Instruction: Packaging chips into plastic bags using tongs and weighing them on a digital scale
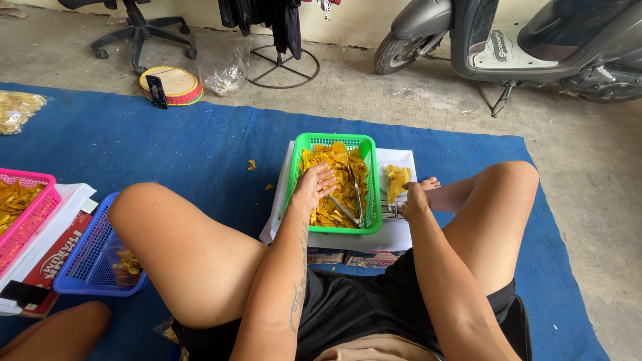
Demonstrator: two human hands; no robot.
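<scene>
Head view of a seated person at work on a blue mat (167, 144). The left hand (314, 187) lies palm down in a green basket (334, 142) of yellow chips (341, 167), fingers spread and loose over the heap; its grip is open and closes on nothing that can be seen. Metal tongs (351, 207) rest among the chips near the basket's front edge, untouched. The right hand (414, 200) sits just right of the basket, fingers curled down over something beside a clear bag of chips (397, 180); whether this grip holds anything cannot be told. Basket and bag stand on a white board (394, 234) between the knees, probably so both hands reach them easily. At far left, a pink basket (27, 207) holds more chips, and a blue basket (93, 257) lies tilted beside it. A parked scooter (521, 40) stands on the concrete behind.
</scene>
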